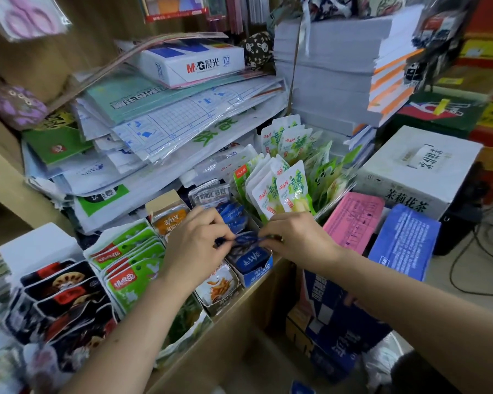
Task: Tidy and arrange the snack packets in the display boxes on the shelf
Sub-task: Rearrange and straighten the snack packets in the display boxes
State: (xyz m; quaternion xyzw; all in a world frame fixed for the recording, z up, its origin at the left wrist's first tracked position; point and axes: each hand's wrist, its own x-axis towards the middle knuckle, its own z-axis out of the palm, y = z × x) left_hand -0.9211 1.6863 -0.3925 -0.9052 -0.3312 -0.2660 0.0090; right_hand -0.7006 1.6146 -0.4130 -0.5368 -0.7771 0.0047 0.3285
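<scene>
Both hands over the blue display box (254, 268) at the shelf's (239, 302) front edge. Left hand (195, 245) and right hand (299, 237) meet above it, fingertips of each pinched on the same dark blue snack packet (246, 240), one hand per end; both grips closed on it. Packet sits just above the box's open top, more blue packets (232, 216) stacked behind it in the same box. Just left of the blue box: an orange-packet box (170, 218) behind the left hand, and a packet with orange strips on it (219, 285) in front. Further left, a row of green packets (125, 260) standing upright, then black packets with red labels (63, 291). Right-rear of the blue box, pale green-and-white pouches (292, 189) stand packed in a clear container. Pink box (353, 220) and blue box (404, 240) lie flat to the right, beside the shelf. Stacks of paper and stationery (168, 118) piled behind everything.
</scene>
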